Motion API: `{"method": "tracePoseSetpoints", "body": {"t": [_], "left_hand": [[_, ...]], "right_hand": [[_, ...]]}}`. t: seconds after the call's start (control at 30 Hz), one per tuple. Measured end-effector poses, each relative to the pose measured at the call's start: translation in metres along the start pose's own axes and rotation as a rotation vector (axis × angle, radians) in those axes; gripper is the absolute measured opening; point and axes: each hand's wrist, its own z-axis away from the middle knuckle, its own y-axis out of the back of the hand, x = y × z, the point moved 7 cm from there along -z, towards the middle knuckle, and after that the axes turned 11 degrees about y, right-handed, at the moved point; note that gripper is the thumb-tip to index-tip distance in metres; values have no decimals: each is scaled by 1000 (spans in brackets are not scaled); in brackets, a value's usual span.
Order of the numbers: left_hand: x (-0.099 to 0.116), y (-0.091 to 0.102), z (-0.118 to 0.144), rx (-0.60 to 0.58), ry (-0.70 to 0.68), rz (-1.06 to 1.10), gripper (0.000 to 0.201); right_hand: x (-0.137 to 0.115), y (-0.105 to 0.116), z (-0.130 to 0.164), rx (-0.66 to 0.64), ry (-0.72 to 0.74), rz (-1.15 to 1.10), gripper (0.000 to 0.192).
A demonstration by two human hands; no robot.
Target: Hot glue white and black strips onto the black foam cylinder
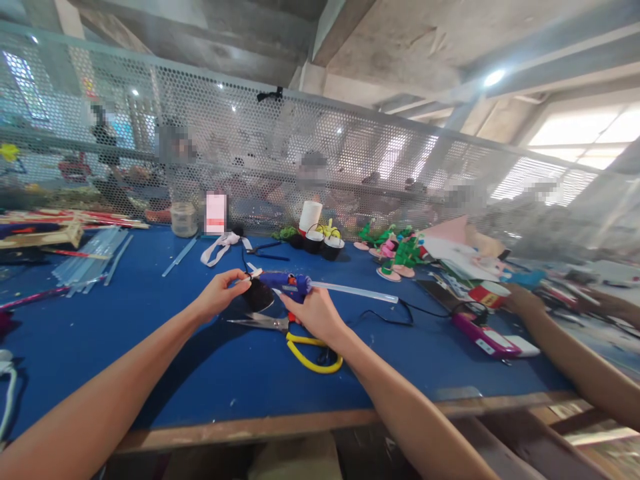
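My right hand (320,312) is closed round the handle of a blue glue gun (285,281), whose nozzle points left. A long clear glue stick (355,291) sticks out of its back end. My left hand (230,288) pinches the edge of a small black bucket (259,297), tilted close to the nozzle. A white strip shows at the bucket's rim by the fingertips. Below the glue gun, scissors (310,353) with yellow handles lie on the blue table (240,387), blades pointing left.
Behind my hands stand small black-and-white buckets (332,248), pliers (270,252) and a white ribbon (217,250). Clear glue sticks (90,260) lie left. Green-and-pink figures (397,253) and a purple power strip (483,337) are right. Another person's hand (525,301) reaches in there.
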Motion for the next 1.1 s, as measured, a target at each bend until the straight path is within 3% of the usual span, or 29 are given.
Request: {"method": "tracePoseSetpoints", "body": {"t": [0.17, 0.37, 0.5, 0.73, 1.1], "left_hand": [[3, -1, 1, -21, -3, 19, 24], [1, 0, 0, 18, 2, -8, 23], [1, -1, -1, -14, -13, -2, 23], [3, -1, 0, -23, -21, -8, 22], [6, -2, 1, -72, -17, 42, 25]], "right_hand": [[1, 5, -1, 51, 6, 50, 19], [-6, -1, 1, -3, 9, 25, 15], [-5, 5, 0, 40, 25, 44, 17], [-5, 0, 3, -19, -41, -64, 21], [15, 7, -2, 9, -95, -57, 26]]}}
